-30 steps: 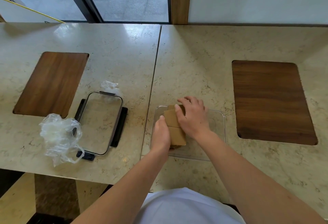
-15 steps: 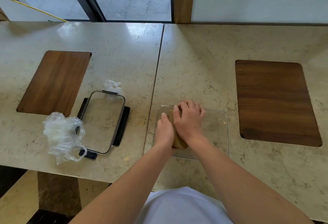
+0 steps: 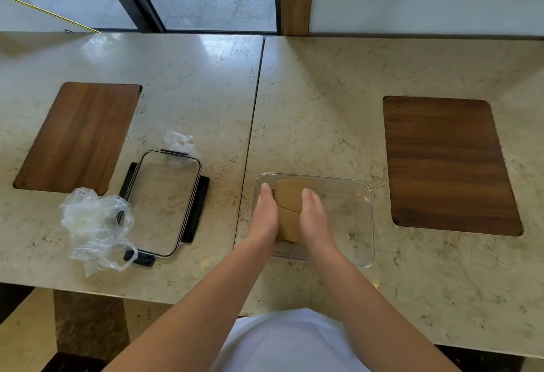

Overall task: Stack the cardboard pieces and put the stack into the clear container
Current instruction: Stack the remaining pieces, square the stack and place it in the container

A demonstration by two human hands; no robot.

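Observation:
A brown cardboard stack (image 3: 290, 204) lies inside the clear container (image 3: 360, 189), against its left side, near the table's front edge. The top pieces sit slightly askew, with a diagonal edge showing. My left hand (image 3: 265, 215) presses flat against the stack's left side. On the opposite side my right hand (image 3: 313, 217) does the same, fingers straight and pointing away from me. The stack is held between the two palms. The right half of the container holds nothing.
The container's clear lid (image 3: 164, 204) with black clips lies left of the table seam. A crumpled plastic bag (image 3: 91, 224) sits by its near-left corner and a small plastic scrap (image 3: 178, 142) at its far end. Wooden inlays (image 3: 79, 136) (image 3: 447, 162) flank the area.
My right hand has come off the top of the stack and now sits against its right side. The stack has gone down into the container, and more of its top shows.

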